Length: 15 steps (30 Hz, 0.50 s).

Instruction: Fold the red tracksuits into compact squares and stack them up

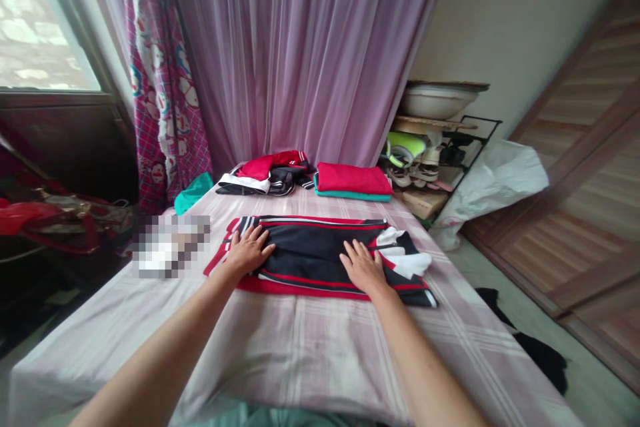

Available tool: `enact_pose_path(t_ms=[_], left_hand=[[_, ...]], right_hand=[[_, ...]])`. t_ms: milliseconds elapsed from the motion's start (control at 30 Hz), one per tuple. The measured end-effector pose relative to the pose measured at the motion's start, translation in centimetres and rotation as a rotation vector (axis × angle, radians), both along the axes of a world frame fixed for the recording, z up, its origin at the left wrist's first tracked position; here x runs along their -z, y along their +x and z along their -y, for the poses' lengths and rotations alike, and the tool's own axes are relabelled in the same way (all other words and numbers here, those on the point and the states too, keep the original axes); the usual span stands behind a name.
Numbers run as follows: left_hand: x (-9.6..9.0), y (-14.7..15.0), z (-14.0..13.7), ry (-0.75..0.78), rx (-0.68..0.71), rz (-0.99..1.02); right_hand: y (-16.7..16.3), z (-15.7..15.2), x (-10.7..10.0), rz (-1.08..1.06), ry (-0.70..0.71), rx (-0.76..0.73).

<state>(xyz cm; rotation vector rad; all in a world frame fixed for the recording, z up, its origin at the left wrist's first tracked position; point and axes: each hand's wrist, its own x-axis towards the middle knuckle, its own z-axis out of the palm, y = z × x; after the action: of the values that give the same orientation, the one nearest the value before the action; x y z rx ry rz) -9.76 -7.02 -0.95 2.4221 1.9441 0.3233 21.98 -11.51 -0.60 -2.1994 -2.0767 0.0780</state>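
"Black and red, that folded tracksuit garment point(310, 247): where is it?"
"Centre of the frame, flat on the pale checked cloth point(300, 347)."
"And each grip?"
"Released: the left hand point(249, 250) lies palm-down over its left part, the right hand point(363, 268) toward its right end, fingers spread on both."
"Anything above?"
"A clothes heap point(257, 170), then, slightly right of the frame's centre, a red folded piece point(353, 178) on a teal one point(353, 197)."

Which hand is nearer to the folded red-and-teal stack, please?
Right. The right hand rests on the dark garment, in front of the stack; the left hand rests on the same garment, farther left.
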Motion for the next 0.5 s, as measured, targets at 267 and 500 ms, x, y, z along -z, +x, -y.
enact_pose_path(t_ms=[267, 500], left_hand=[[-0.2, -4.2, 1.8, 0.165, -0.276, 0.449], [1.5, -5.5, 5.6, 0.223, -0.363, 0.446]], right_hand=[[0.4, 0.7, 1.8, -0.030, 0.068, -0.016], [2.1, 0.1, 3.8, -0.120, 0.323, -0.091]])
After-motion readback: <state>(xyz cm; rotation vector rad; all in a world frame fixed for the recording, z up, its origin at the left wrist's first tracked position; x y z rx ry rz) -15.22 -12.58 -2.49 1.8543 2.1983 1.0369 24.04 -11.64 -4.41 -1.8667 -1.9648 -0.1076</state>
